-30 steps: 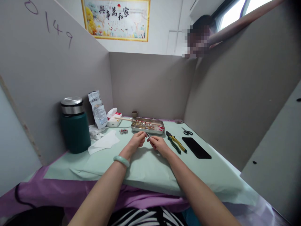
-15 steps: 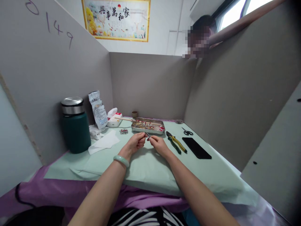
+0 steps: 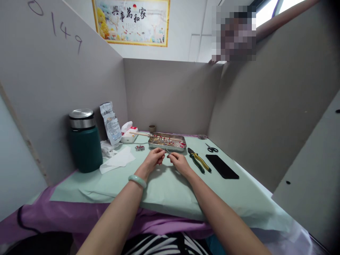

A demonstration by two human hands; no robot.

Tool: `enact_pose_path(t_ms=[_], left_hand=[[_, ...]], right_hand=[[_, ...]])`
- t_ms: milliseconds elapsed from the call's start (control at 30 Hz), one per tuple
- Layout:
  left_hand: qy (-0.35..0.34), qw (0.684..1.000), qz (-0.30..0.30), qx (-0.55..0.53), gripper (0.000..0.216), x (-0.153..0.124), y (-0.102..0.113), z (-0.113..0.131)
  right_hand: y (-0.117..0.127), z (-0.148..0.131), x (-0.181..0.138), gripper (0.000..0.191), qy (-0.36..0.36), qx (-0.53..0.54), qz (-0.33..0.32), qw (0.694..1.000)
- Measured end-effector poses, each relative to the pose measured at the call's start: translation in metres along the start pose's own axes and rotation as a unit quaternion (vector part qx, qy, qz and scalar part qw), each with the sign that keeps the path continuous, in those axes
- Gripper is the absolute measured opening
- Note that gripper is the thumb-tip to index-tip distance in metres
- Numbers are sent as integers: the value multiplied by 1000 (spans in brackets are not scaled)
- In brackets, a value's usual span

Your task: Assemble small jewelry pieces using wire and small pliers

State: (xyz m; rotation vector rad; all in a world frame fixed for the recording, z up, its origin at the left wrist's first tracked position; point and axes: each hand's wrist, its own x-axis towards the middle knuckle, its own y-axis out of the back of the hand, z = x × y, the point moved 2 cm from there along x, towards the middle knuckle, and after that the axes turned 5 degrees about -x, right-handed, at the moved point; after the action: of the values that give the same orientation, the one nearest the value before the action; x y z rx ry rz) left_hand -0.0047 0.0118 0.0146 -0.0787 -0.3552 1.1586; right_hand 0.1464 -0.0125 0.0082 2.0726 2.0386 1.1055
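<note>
Just in front of the metal tray (image 3: pixel 167 148), my left hand (image 3: pixel 154 158) is closed in a pinch, a green bangle on its wrist. What its fingertips grip is too small to make out. Facing it, my right hand (image 3: pixel 179 163) is closed round a slim metal tool (image 3: pixel 167 151), possibly tweezers, whose tip points at the left fingertips. Red and gold beads or small parts fill the tray, and a thin wooden stick (image 3: pixel 139 134) rests across its left end. A small heap of red and silver beadwork (image 3: pixel 139 148) lies left of the tray.
Pliers (image 3: pixel 199 161), a black phone (image 3: pixel 222 166) and scissors (image 3: pixel 212 148) lie to the right. On the left stand a green flask (image 3: pixel 85 147), a foil pouch (image 3: pixel 111 124), tissues (image 3: pixel 129 134) and white paper (image 3: pixel 118 161). Grey partitions surround the table; a person leans over the right one.
My left fingers have shifted and loosened slightly, while both hands stay in the same place. Behind the partition, the other person's head has moved to the right.
</note>
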Motion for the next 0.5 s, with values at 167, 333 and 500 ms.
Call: enact_pose_path(t_ms=[167, 333, 500], left_hand=[[-21, 999, 32, 29, 28, 1, 0, -1], [-22, 995, 61, 69, 28, 0, -3, 2], [-17, 994, 65, 89, 27, 0, -5, 2]], right_hand=[[1, -5, -2, 29, 5, -19, -8, 1000], [0, -5, -2, 29, 11, -37, 2, 999], [-1, -3, -1, 29, 9, -45, 5, 999]])
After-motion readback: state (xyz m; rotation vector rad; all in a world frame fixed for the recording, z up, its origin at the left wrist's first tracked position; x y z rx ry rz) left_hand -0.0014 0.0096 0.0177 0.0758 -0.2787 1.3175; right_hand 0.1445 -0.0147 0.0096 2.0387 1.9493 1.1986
